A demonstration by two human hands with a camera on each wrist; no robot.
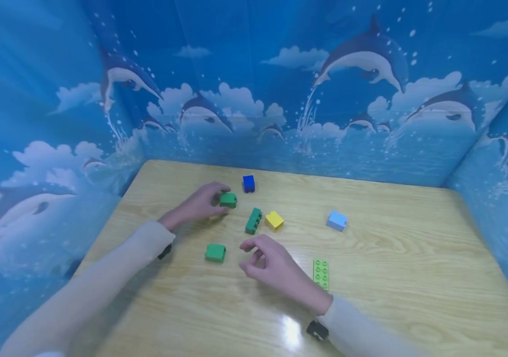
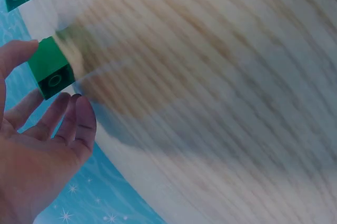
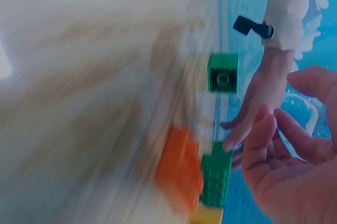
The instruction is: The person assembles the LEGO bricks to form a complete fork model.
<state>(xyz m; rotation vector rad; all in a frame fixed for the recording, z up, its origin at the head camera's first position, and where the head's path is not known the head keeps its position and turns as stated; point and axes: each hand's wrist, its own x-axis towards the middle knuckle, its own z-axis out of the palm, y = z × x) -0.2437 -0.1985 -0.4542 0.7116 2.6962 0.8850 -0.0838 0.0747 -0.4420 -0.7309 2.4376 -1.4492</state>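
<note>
My left hand [image 1: 200, 202] reaches around a green brick [image 1: 228, 200], thumb on its near side and fingers on its far side. In the left wrist view, that brick [image 2: 51, 66] stands between the thumb and the fingers; firm contact cannot be made out. My right hand [image 1: 278, 265] hovers over the table with loosely bent fingers and nothing between them. Left of it lies another green brick [image 1: 215, 253]; beyond it are a longer dark green brick [image 1: 254, 221] and a yellow brick [image 1: 274, 221]. An orange brick [image 3: 179, 171] shows, blurred, only in the right wrist view.
A dark blue brick [image 1: 249, 184] sits towards the back of the wooden table [image 1: 405, 248]. To the right are a light blue brick [image 1: 336, 221] and a light green studded brick [image 1: 321, 274], partly behind the right forearm. A dolphin-print curtain [image 1: 245, 99] surrounds the table.
</note>
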